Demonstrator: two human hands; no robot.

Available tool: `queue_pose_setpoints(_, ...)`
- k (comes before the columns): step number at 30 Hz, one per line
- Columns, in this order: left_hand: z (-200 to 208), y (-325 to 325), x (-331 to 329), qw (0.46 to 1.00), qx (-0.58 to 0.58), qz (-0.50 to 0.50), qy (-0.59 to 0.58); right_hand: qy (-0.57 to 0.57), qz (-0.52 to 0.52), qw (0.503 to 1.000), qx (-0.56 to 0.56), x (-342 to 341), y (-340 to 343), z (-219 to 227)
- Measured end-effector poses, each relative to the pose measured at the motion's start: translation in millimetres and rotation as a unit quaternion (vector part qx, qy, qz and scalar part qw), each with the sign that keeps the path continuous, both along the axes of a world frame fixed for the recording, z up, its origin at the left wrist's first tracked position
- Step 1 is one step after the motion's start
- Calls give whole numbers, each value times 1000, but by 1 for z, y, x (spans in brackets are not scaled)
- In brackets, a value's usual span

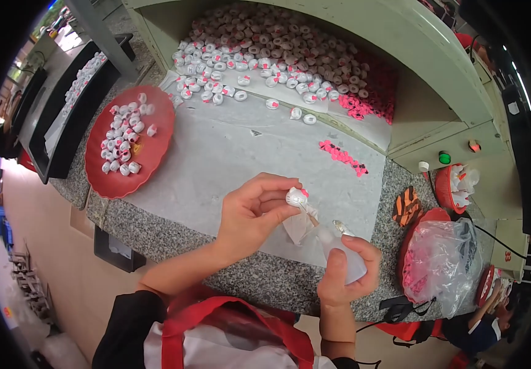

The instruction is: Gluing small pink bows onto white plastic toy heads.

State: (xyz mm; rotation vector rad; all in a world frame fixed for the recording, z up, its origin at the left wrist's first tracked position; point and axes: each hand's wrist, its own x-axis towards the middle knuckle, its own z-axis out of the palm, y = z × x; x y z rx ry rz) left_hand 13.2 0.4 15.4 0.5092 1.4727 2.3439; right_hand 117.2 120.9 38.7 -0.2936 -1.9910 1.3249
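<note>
Over the front of the paper-covered worktop, my left hand (254,212) pinches a small white figurine head (297,197) with a pink piece on it, between thumb and fingertips. My right hand (350,270) is wrapped round a translucent white squeeze bottle (354,265), its narrow tip pointing up and left toward the head. A crumpled white cloth or tissue (299,229) lies just below the figurine head. Farther back on the paper (216,154), small bright pink pieces (343,157) lie in a slanting row.
A red scalloped plate (102,178) on the left holds many white heads. More heads (216,67) fill the green shelf (410,117) behind. At right are an orange-and-black striped item (407,206), a plastic bag (444,252) and a small red basket (445,187). Another person (487,323) sits lower right.
</note>
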Motion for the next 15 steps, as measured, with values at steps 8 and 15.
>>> queue_pose_setpoints(8,-2,0,1,1000,-1,2,18,41,-6,997,60,-9,4,-3)
queue_pose_setpoints(15,-2,-2,3,996,-32,-11,84,44,28,995,84,-12,2,-1)
